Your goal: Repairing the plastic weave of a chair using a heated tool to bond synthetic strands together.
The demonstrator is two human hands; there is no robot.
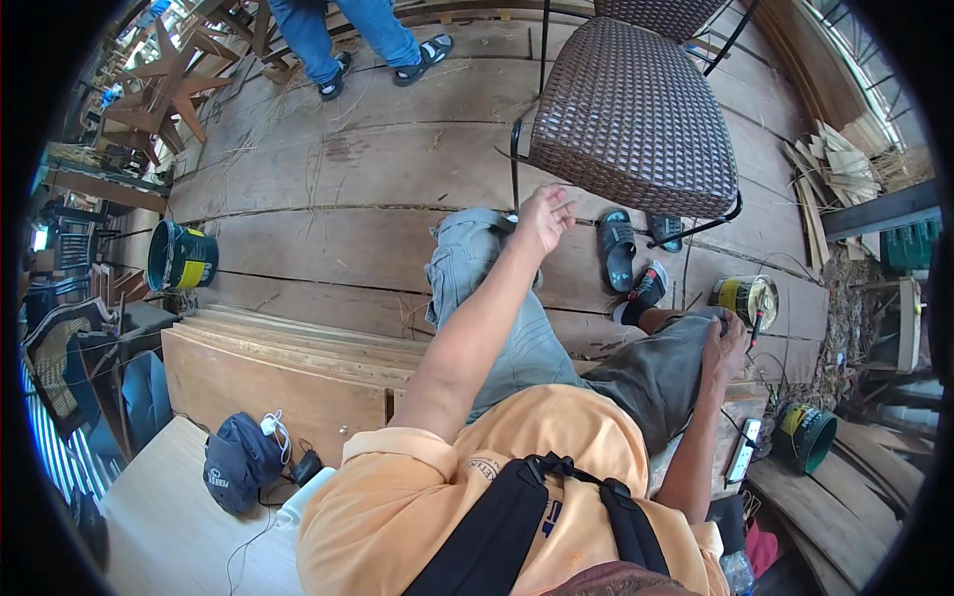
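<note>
A brown woven wicker chair [631, 114] on a thin black metal frame stands in front of me. My left hand [547, 219] is raised just below the near left corner of its seat. Its fingers are loosely bent and apart, with nothing visible in them. Over my right knee, my right hand [725, 346] is closed around a thin red-and-black stick-like tool [756, 328]. Most of that tool is hidden by the fingers, so its exact kind is unclear. A thin strand sticks out from the chair's left side.
Black sandals [617, 250] lie under the chair. A yellow-labelled can [747, 301], a power strip [743, 452] and a green bucket [807, 437] are at my right. Another bucket [182, 256], stacked boards [278, 368] and a cap [241, 462] are at left. Another person's legs [343, 40] stand beyond.
</note>
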